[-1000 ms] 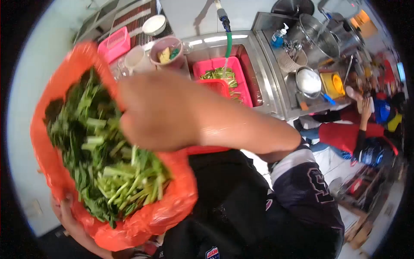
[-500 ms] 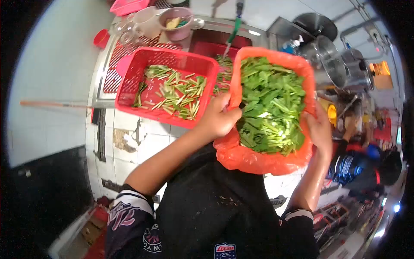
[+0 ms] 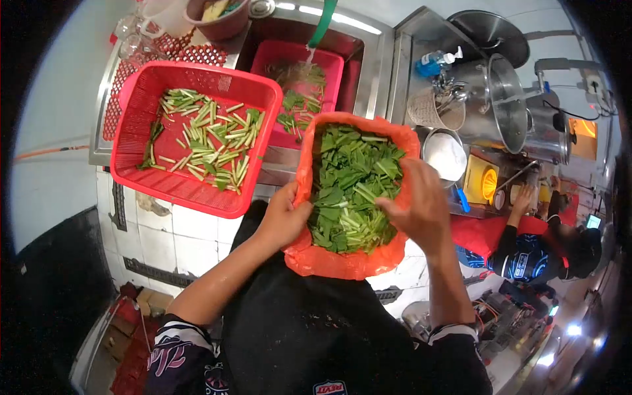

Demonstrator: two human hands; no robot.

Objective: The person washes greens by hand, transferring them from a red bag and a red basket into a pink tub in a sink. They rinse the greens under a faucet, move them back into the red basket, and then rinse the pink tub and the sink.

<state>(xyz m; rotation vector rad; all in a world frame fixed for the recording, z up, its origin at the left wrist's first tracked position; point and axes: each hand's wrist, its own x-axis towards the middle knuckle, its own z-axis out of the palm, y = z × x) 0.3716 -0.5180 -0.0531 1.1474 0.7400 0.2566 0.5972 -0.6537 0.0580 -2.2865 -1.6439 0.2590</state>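
Note:
A container lined with an orange plastic bag (image 3: 299,258) is full of cut leafy greens (image 3: 359,181), with pale stems toward the near side. Its left rim is in the grip of my left hand (image 3: 283,217), thumb on the inner side. Over the right rim is my right hand (image 3: 424,210), slightly blurred, its thumb apart from the fingers and above the greens. To the left, a red perforated basket (image 3: 191,197) contains cut stems (image 3: 214,141). Behind, a pink tub (image 3: 263,59) sits in the sink with water and greens, under a green hose (image 3: 324,25).
Metal pots (image 3: 507,99), a blue pump bottle (image 3: 431,62) and a woven utensil basket (image 3: 428,108) stand at the back right. A white-filled bowl (image 3: 444,157) is right of my right hand. A co-worker (image 3: 520,257) is farther right. A mauve bucket (image 3: 217,26) stands back left.
My right hand has shifted from the container's right side to above its rim, thumb over the greens. The view has turned, so the container and basket appear farther left.

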